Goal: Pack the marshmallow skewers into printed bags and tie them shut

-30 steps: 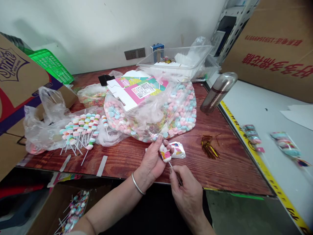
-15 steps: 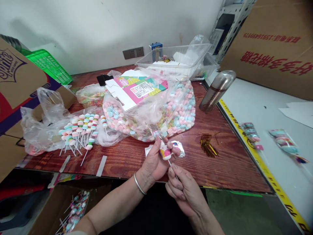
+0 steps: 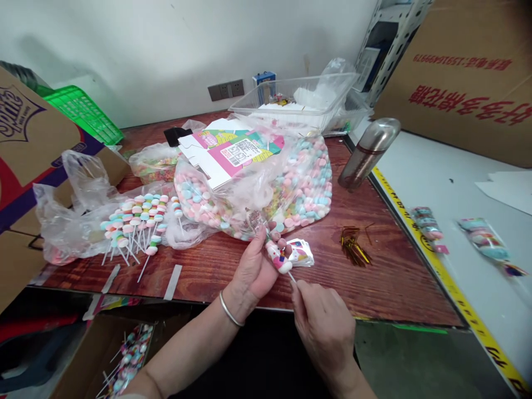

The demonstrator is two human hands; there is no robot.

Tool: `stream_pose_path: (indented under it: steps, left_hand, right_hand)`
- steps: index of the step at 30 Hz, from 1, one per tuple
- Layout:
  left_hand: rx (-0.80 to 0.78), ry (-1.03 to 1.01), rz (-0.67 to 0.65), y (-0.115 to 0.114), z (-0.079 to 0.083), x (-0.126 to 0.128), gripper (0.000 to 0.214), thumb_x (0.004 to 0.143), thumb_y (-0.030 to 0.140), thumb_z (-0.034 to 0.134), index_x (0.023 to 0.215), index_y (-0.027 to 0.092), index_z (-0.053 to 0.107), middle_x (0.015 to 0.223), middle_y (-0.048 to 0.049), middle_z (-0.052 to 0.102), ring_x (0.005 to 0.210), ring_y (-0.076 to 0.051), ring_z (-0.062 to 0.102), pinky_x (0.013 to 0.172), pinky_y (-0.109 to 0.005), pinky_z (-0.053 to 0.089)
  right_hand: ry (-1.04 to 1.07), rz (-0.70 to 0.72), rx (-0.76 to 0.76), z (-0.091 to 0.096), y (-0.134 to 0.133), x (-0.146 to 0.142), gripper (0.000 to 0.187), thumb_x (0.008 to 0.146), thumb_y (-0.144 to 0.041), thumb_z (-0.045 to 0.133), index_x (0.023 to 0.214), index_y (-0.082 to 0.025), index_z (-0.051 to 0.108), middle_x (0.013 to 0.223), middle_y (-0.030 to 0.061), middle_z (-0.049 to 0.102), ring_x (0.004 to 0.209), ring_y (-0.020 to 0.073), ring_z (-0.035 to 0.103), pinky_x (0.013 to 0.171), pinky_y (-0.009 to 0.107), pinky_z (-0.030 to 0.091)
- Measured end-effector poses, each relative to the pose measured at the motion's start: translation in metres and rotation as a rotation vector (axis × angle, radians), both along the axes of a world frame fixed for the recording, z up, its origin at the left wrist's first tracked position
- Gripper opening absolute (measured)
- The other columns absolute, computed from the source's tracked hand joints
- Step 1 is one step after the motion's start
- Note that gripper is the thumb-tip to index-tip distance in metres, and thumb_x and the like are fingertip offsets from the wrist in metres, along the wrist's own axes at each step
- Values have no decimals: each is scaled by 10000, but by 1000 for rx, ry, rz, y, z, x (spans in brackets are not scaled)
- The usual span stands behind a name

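A marshmallow lollipop (image 3: 277,257) in a printed clear wrapper lies across the fingers of my left hand (image 3: 255,269), which is closed around it. From its lower end sticks a white stick (image 3: 292,276), pinched between the thumb and fingers of my right hand (image 3: 326,324). Just behind my left fingers a stack of printed wrappers (image 3: 303,252) rests on the wooden table (image 3: 399,271). To the right lies a bunch of gold twist ties (image 3: 354,245). Several unwrapped marshmallow sticks (image 3: 139,215) are heaped on a plastic bag at the left.
A large bag of marshmallows (image 3: 310,180) bears flat printed cardboard (image 3: 216,158). A steel flask (image 3: 369,152) and a clear tub (image 3: 291,113) stand behind. Wrapped lollipops (image 3: 484,238) lie on the white surface at right. A cardboard box (image 3: 81,354) below holds more.
My right hand has turned palm-down and shifted slightly right on the stick. The lollipop has rolled in my left hand, showing another side of its wrapper.
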State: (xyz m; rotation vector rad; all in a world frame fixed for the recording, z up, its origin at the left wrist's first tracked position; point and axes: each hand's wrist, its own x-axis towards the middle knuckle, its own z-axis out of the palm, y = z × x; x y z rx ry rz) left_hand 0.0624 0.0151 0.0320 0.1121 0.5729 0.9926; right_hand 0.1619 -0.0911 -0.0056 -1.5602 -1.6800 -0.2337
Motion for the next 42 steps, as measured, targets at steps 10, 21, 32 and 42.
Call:
stream_pose_path:
  steps: [10,21,32,42]
  left_hand:
    - [53,28,5,-14,4,14,276,876,420,599,882,144,619,667,14,517,604,-95,536,658,-242,524]
    - [93,147,-266,-13,-7,2,257,832,329,673,899,82,651,711,-62,664,644,-153,658,660,-267,542]
    - [109,189,-333,-19,-5,2,270,798,329,711,859,69,671,704,-84,690,634,-130,656,653,-207,505]
    - [49,191,-335,-30,-6,-12,204,823,286,682,874,89,659,736,-59,665,626,-97,616,604,-181,476]
  right_hand:
    - [88,23,-22,3,-1,-8,103,915,-134,540,846,-184,597,611,-5,573,540,134,481,588,291,354]
    - [84,92,-71,24,6,13,190,921,-161,551,1085,-177,646,895,59,702,800,169,641,728,295,442]
    - [-148,162,-19,24,9,14,181,909,-108,540,1050,-150,647,820,65,695,714,166,570,668,315,379]
    - [33,227,-90,22,6,4,122,893,-119,536,813,-185,600,684,23,580,631,156,498,624,297,367]
